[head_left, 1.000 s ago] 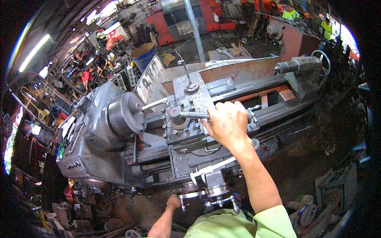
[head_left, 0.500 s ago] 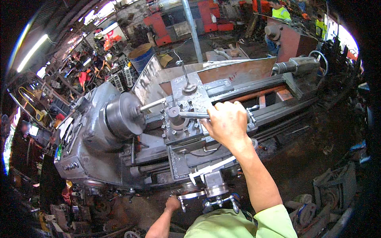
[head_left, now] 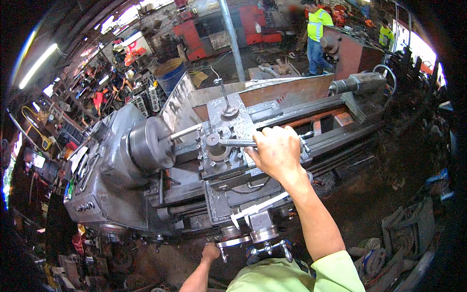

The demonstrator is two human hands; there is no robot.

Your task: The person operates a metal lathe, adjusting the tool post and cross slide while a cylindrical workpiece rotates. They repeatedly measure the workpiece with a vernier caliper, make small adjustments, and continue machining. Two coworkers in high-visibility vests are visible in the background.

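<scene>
My right hand (head_left: 278,152) is closed around the steel lever (head_left: 236,143) of the square tool post (head_left: 212,141) on a metal lathe. My left hand (head_left: 210,251), lower down, is closed at the rim of the carriage handwheel (head_left: 233,242); its fingers are partly hidden. A round chuck (head_left: 154,142) at the left holds a slim metal rod (head_left: 187,132) that reaches toward the tool post. A caliper (head_left: 260,208) lies on the carriage near me, above the cross-slide crank (head_left: 268,248). Metal chips are scattered on the carriage (head_left: 243,117).
The tailstock (head_left: 357,83) stands at the far right end of the lathe bed (head_left: 335,124). A sheet-metal guard (head_left: 292,92) runs behind the bed. Beyond it are a blue drum (head_left: 170,75), a pole (head_left: 232,39) and a person in a yellow vest (head_left: 316,29). Machine parts (head_left: 406,233) lie at the right.
My view has shifted slightly, and more of the person in the yellow vest shows beyond the lathe. Both my hands keep the same grips on the lever and the handwheel.
</scene>
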